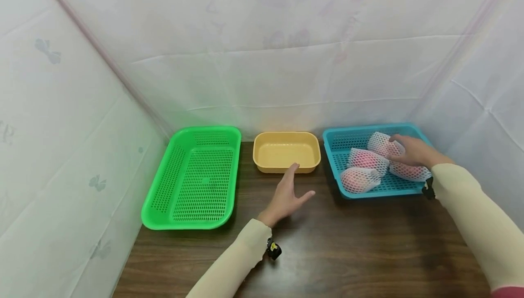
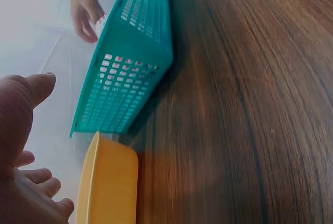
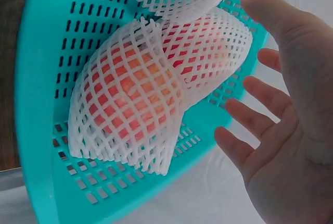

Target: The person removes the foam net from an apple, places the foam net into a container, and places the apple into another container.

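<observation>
Several round red-and-yellow fruits in white foam net sleeves lie in the blue basket [image 1: 380, 194] on the right. My right hand [image 1: 419, 151] hovers over that basket, thumb and fingers spread, beside the rear netted fruit [image 1: 380, 143]. The right wrist view shows the fingers [image 3: 257, 114] apart from a netted fruit [image 3: 125, 99], with nothing gripped. Over the table, just in front of the yellow tub [image 1: 286, 169], my left hand [image 1: 284, 200] is held with thumb and fingers apart. It holds nothing; its fingertips overlap the tub's front rim in the head view.
A green basket [image 1: 233, 189] with slotted sides stands on the left, nothing in it. All three containers sit along the back of the dark wooden table [image 1: 327, 252]. White cloth walls [image 1: 270, 79] close in the back and both sides.
</observation>
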`<state>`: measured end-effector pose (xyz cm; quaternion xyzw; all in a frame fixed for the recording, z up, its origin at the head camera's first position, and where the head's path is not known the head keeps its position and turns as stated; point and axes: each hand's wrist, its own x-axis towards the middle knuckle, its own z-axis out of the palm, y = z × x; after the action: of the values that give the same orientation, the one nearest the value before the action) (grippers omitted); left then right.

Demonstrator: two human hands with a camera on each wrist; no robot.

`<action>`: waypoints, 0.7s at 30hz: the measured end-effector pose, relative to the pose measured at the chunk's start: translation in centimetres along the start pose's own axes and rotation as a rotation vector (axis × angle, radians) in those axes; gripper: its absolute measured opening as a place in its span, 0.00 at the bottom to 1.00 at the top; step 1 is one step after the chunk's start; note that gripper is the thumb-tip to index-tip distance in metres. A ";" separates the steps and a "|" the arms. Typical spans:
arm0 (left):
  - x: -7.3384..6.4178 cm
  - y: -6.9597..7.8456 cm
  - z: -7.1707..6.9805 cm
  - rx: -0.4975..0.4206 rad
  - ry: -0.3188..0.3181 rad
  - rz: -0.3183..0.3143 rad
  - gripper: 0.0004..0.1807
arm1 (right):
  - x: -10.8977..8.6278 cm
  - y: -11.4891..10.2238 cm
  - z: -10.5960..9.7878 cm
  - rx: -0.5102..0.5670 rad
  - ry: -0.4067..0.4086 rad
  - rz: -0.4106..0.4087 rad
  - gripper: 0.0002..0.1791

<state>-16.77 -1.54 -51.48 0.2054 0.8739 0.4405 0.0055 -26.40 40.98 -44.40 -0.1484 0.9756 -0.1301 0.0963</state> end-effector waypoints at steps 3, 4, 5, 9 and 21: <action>0.2 0.3 0.5 0.001 -0.026 0.004 0.50 | 0.3 0.2 0.1 0.002 -0.026 0.025 0.37; 0.2 0.4 0.6 0.000 -0.032 0.008 0.50 | 0.4 0.4 0.2 -0.001 -0.031 0.028 0.38; 0.3 0.5 0.8 0.001 -0.037 0.009 0.50 | 0.4 0.4 0.2 0.001 -0.037 0.035 0.38; 0.4 0.9 1.4 0.008 -0.060 0.014 0.50 | 0.8 0.6 0.0 0.002 -0.054 0.052 0.39; 1.2 2.8 3.3 -0.013 -0.127 0.029 0.49 | 1.5 1.2 -0.5 -0.006 -0.106 0.123 0.42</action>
<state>-16.23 2.90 -51.11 0.2455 0.8659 0.4322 0.0559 -28.23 41.76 -44.54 -0.0950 0.9768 -0.1128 0.1552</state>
